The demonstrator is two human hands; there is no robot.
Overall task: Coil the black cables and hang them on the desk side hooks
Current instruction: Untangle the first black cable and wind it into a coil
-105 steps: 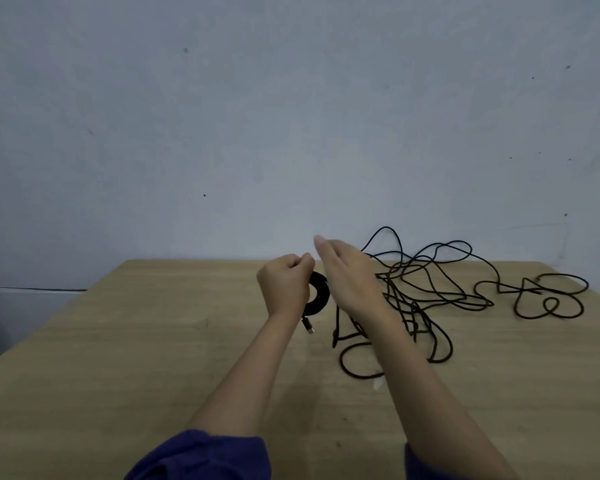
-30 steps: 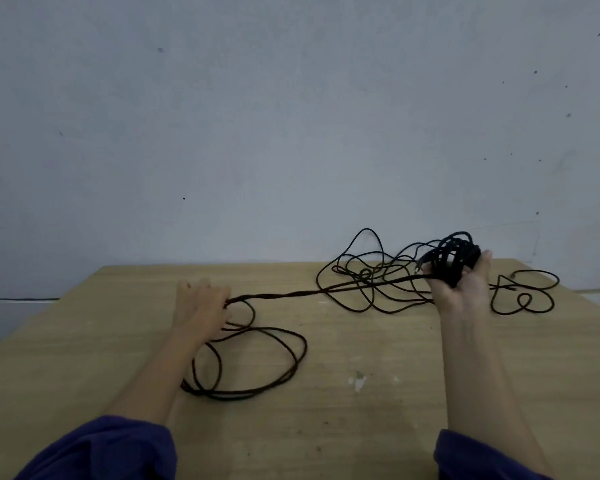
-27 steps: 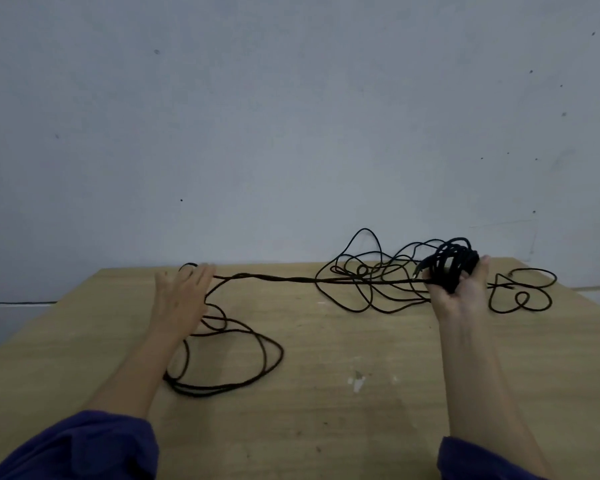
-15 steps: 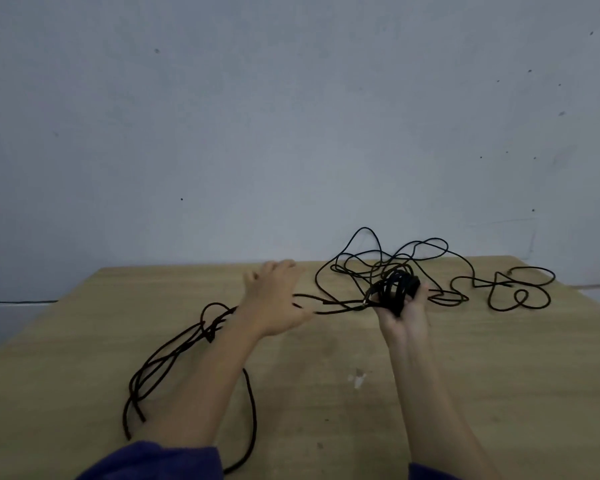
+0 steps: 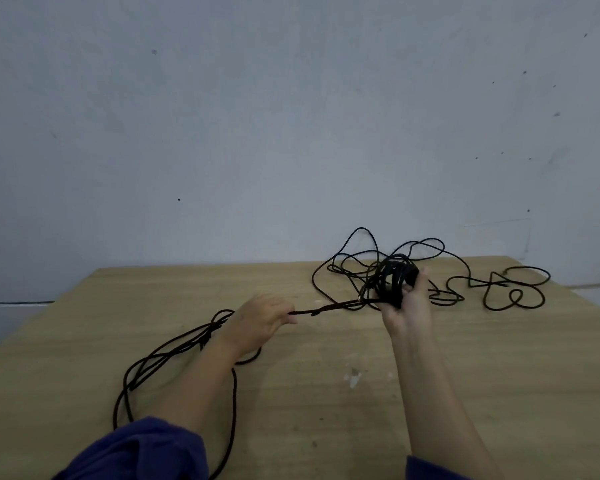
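Head view: right hand (image 5: 409,308) grips coil (image 5: 394,277); left hand (image 5: 257,322) pinches strand (image 5: 333,307).

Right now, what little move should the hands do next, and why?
Probably the left hand should carry its pinched strand over to the coil held in the right hand and lay on another loop: that strand runs straight to the coil, and loose cable lies uncoiled behind it.

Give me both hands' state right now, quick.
Left hand: closed, gripping the cable strand that runs across to the coil.
Right hand: closed, holding the cable coil.
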